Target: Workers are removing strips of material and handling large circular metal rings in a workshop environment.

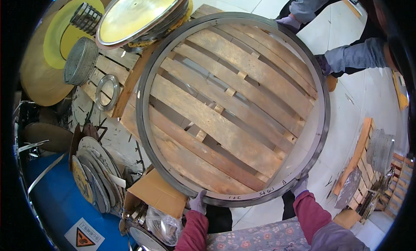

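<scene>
A large metal ring, with dark outer rim and lighter grey inner side, is in the middle of the view, above a slatted wooden pallet; whether it rests on the slats or is lifted over them, I cannot tell. At its near edge, the left hand, which looks gloved in pale purple, is closed around the rim, with the thumb on top. The right hand grips the same near edge farther to the right; its fingers are partly hidden, so how tightly they are bent I cannot tell. Between the two hands, some dark handwritten marks are on the ring. On the far right side, a co-worker in grey-blue sleeves has one hand at the upper rim and the other hand at the right rim. Near the left hand there is an open cardboard box, and beside it a clear plastic bag. Farther to the left, a stack of round metal discs leans near a blue surface, which bears a warning label. At the upper left, a smaller steel ring lies on a second pallet, and a yellow-topped round piece stands close to the large ring.
</scene>
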Tool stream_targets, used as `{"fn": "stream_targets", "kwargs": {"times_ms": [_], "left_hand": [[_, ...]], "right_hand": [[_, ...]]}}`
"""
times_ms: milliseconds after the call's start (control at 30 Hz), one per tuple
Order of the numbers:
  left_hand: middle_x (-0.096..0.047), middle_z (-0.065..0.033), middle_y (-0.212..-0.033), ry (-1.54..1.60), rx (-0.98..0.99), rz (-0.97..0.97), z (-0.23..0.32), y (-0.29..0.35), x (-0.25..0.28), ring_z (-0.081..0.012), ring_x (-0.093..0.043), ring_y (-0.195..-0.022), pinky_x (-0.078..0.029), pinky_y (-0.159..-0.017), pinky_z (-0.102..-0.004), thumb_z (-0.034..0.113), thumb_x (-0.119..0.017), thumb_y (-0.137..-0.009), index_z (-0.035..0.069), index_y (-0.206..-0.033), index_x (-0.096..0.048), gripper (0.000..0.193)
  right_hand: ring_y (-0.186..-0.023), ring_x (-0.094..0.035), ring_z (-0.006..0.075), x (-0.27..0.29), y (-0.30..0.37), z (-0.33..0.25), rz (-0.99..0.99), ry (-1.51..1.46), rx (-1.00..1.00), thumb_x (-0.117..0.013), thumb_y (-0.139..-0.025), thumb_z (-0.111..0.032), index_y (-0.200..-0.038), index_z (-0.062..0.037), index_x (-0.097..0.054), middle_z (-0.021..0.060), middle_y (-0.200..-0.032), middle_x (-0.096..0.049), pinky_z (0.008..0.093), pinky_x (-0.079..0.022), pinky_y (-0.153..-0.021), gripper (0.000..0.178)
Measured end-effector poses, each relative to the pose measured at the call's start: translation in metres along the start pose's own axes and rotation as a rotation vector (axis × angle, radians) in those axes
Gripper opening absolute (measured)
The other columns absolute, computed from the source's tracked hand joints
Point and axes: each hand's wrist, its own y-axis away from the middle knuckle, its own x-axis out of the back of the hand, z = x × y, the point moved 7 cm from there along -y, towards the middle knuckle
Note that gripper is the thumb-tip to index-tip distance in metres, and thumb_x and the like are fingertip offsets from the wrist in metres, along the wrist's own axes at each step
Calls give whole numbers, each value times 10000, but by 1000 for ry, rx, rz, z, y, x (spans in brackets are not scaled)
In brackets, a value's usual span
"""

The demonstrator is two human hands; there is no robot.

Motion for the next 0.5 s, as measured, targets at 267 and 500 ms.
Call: {"fn": "stream_targets", "kwargs": {"times_ms": [267,500], "left_hand": [[-650,-109,-905,-134,-94,49,12,13,-26,-235,-643,-701,-511,-572,-362,201,-830,-740,3,-1136,-567,515],[-590,-153,-1109,-201,-91,2,-3,64,-40,-236,-631,-817,-549,-650,-371,133,-818,-760,91,-1468,-308,874]], "right_hand": [[-1151,-555,306,32,-44,0,-8,92,163,-491,-917,-580,-1279,-180,-538,87,-1243,-574,525,-457,-992,542],[-801,-569,189,91,-9,-47,-317,337,-274,-439,-979,-555,-1208,-85,-567,48,-951,-582,364,-512,-691,538]]}}
